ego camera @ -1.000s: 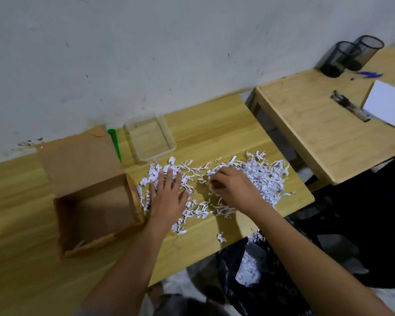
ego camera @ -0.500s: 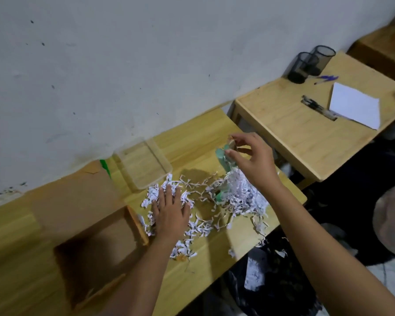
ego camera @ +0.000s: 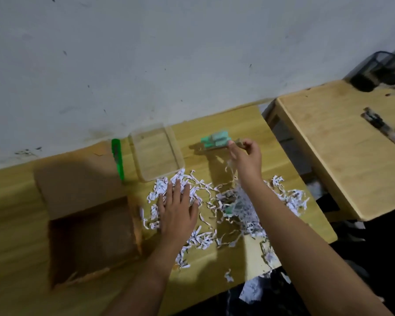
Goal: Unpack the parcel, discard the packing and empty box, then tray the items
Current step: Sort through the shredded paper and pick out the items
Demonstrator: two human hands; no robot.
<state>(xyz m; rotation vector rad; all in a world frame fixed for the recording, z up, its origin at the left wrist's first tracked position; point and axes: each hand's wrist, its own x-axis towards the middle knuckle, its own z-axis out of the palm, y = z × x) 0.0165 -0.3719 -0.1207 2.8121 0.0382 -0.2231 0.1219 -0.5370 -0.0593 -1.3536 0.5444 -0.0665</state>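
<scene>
My left hand (ego camera: 177, 213) lies flat, fingers spread, on the pile of white shredded paper (ego camera: 214, 215) spread over the wooden table (ego camera: 237, 124). My right hand (ego camera: 244, 156) pinches the right end of a green item pack (ego camera: 216, 140) on a card backing, held low at the table's far side, just right of the clear plastic tray (ego camera: 155, 153). Another greenish item (ego camera: 232, 207) lies half buried in the shreds. The open cardboard box (ego camera: 89, 231) stands at the left and looks empty.
A green pen-like tool (ego camera: 118, 160) lies between the box flap and the tray. A black bag (ego camera: 267, 295) holding shreds hangs below the table's near edge. A second wooden table (ego camera: 342, 156) at the right carries black mesh holders (ego camera: 381, 69) and a pen (ego camera: 379, 124).
My right hand pulled the green pack out of the shreds and carried it away from me to beside the tray. My left hand stayed flat on the paper.
</scene>
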